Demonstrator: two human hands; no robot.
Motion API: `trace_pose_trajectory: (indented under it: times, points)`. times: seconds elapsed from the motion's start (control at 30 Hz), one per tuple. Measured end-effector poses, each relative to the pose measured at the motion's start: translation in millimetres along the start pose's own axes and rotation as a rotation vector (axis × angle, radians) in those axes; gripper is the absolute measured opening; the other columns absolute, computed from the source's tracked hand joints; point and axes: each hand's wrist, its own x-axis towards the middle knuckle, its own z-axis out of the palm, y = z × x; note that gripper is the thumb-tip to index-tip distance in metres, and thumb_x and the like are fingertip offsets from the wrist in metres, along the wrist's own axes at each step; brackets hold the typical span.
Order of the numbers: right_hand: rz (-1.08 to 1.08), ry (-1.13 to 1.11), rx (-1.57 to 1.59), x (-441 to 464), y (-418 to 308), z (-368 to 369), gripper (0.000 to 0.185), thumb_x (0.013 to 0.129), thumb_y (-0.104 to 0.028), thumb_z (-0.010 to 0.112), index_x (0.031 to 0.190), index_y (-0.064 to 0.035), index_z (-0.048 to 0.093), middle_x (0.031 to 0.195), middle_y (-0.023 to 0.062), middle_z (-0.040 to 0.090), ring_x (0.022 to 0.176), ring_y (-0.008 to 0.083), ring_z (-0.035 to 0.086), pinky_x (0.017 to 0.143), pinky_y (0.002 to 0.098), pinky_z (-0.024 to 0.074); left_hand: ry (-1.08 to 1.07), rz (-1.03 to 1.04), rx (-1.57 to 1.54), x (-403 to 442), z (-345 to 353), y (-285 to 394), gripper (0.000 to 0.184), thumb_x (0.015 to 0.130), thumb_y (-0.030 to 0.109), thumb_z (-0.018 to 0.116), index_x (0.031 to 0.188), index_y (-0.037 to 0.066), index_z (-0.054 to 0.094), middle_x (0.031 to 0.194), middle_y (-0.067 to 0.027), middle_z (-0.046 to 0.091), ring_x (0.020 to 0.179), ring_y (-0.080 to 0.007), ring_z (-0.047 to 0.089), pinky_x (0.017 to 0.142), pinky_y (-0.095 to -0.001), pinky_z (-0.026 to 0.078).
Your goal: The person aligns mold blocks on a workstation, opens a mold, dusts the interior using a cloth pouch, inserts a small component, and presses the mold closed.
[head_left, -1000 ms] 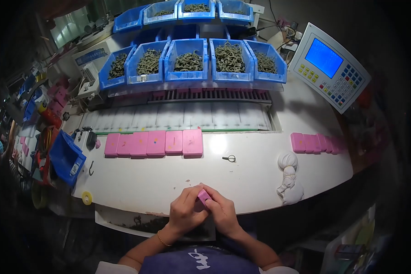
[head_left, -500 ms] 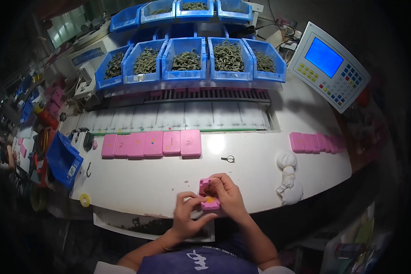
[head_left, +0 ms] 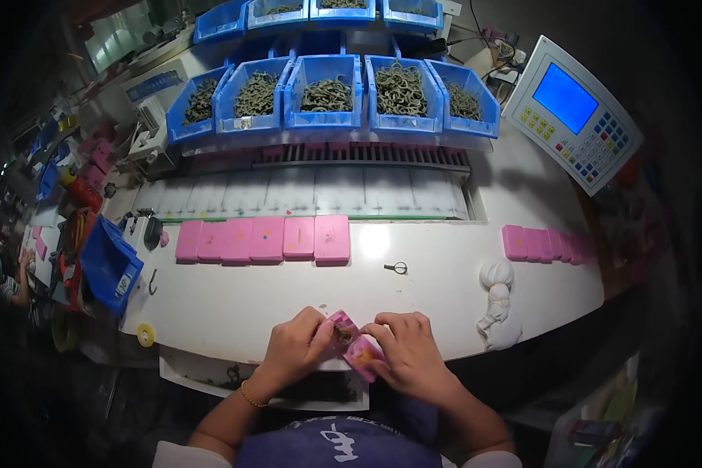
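Note:
At the table's front edge I hold an opened pink mould, its two halves at an angle to each other. My left hand (head_left: 298, 345) is closed on the upper left half (head_left: 343, 326), which has a dark patch on its inner face. Around the lower right half (head_left: 364, 357), with a yellowish mark inside, the fingers of my right hand (head_left: 407, 351) are curled. Whether the halves are joined cannot be seen. Beyond my hands a small dark metal piece with a ring (head_left: 396, 267) lies on the white table (head_left: 444, 296).
Several closed pink blocks (head_left: 267, 239) stand in a row behind; more pink blocks (head_left: 540, 243) lie at right near a white cloth bundle (head_left: 498, 304). Blue bins (head_left: 322, 117) hold greenish hooked pieces. A control panel (head_left: 573, 109) stands right, a tape roll (head_left: 145, 335) left.
My left hand has moved up and left onto the upper half of the mould. My right hand has shifted right, to the lower half. The mould has turned, and the camera view has shifted slightly.

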Motion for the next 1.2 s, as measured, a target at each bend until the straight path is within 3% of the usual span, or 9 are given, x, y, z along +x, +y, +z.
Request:
trace_pose_trajectory:
  times: [0.1, 0.3, 0.5, 0.6, 0.7, 0.9, 1.03, 1.13, 1.2]
  points:
    - [0.102, -0.068, 0.034, -1.1, 4.6, 5.5, 0.046, 0.081, -0.009, 0.074, 0.123, -0.0079, 0.054, 0.114, 0.0142, 0.057, 0.103, 0.0310, 0.058, 0.085, 0.0363, 0.0491, 0.002, 0.057, 0.023, -10.6, 1.9, 6.7, 0.024, 0.099, 0.023, 0.059, 0.086, 0.004, 0.056, 0.076, -0.0136, 0.057, 0.059, -0.0352, 0.060, 0.053, -0.0420, 0.048]
    - [0.175, -0.020, 0.528, -3.2, 3.4, 6.9, 0.029, 0.091, -0.003, 0.065, 0.117, -0.0037, 0.054, 0.109, 0.0144, 0.059, 0.092, 0.0278, 0.066, 0.073, 0.0355, 0.0532, 0.027, 0.166, 0.025, -16.2, 25.9, 26.7, 0.024, 0.096, 0.021, 0.062, 0.084, 0.003, 0.053, 0.073, -0.0124, 0.052, 0.054, -0.0321, 0.056, 0.049, -0.0414, 0.046]
    - [0.285, 0.064, 0.548, -10.5, 10.2, 20.7, 0.027, 0.091, -0.015, 0.071, 0.113, -0.0045, 0.059, 0.108, 0.0120, 0.062, 0.088, 0.0240, 0.066, 0.076, 0.0344, 0.0534, -0.014, 0.174, 0.027, -11.1, 27.6, 31.7, 0.023, 0.097, 0.020, 0.062, 0.084, 0.003, 0.053, 0.073, -0.0133, 0.052, 0.056, -0.0327, 0.058, 0.051, -0.0411, 0.046]
    - [0.173, 0.112, 0.471, -8.5, 13.2, 26.0, 0.028, 0.090, -0.021, 0.073, 0.111, -0.0060, 0.062, 0.105, 0.0091, 0.063, 0.083, 0.0219, 0.064, 0.074, 0.0327, 0.0524, -0.023, 0.059, -0.087, -13.0, 23.5, 31.5, 0.024, 0.099, 0.020, 0.059, 0.085, 0.001, 0.054, 0.072, -0.0146, 0.053, 0.058, -0.0335, 0.058, 0.053, -0.0406, 0.046]
    - [0.187, 0.074, 0.447, -3.9, 12.3, 24.8, 0.026, 0.090, -0.022, 0.073, 0.108, -0.0067, 0.064, 0.101, 0.0065, 0.062, 0.079, 0.0190, 0.061, 0.072, 0.0294, 0.0507, -0.065, -0.031, -0.229, -13.0, 15.7, 26.8, 0.026, 0.100, 0.021, 0.057, 0.085, 0.000, 0.055, 0.070, -0.0157, 0.054, 0.058, -0.0327, 0.057, 0.054, -0.0392, 0.045]
    - [0.352, -0.008, 0.722, -2.8, 14.7, 25.8, 0.019, 0.092, -0.019, 0.073, 0.102, -0.0049, 0.064, 0.095, 0.0006, 0.061, 0.078, 0.0096, 0.058, 0.070, 0.0242, 0.0476, -0.012, -0.071, -0.254, -19.5, 15.1, 13.2, 0.027, 0.100, 0.022, 0.059, 0.083, 0.000, 0.057, 0.070, -0.0155, 0.055, 0.058, -0.0286, 0.059, 0.053, -0.0367, 0.044]
    - [0.518, 0.229, 1.454, -13.3, 30.3, 21.2, 0.012, 0.093, -0.013, 0.072, 0.091, -0.0044, 0.063, 0.090, -0.0016, 0.060, 0.076, 0.0049, 0.053, 0.068, 0.0220, 0.0443, 0.080, 0.105, 0.012, -18.9, 16.8, 21.6, 0.022, 0.091, 0.018, 0.070, 0.080, 0.002, 0.058, 0.073, -0.0129, 0.059, 0.059, -0.0253, 0.060, 0.052, -0.0363, 0.046]
    - [0.639, 0.455, 1.063, -4.6, 43.6, 21.6, 0.011, 0.094, -0.014, 0.071, 0.092, -0.0040, 0.066, 0.087, -0.0030, 0.061, 0.071, 0.0032, 0.051, 0.065, 0.0187, 0.0421, 0.187, 0.315, 0.173, -6.8, 21.5, 26.5, 0.017, 0.083, 0.012, 0.076, 0.081, 0.004, 0.061, 0.079, -0.0113, 0.063, 0.059, -0.0235, 0.062, 0.051, -0.0359, 0.047]
    - [0.540, 0.467, 0.644, 3.7, 63.8, 28.0, 0.017, 0.090, -0.014, 0.073, 0.101, -0.0021, 0.067, 0.095, 0.0055, 0.064, 0.083, 0.0139, 0.057, 0.076, 0.0281, 0.0473, 0.220, 0.347, 0.121, 0.3, 21.2, 33.0, 0.013, 0.079, 0.006, 0.077, 0.085, 0.005, 0.065, 0.086, -0.0108, 0.066, 0.061, -0.0227, 0.063, 0.050, -0.0355, 0.047]
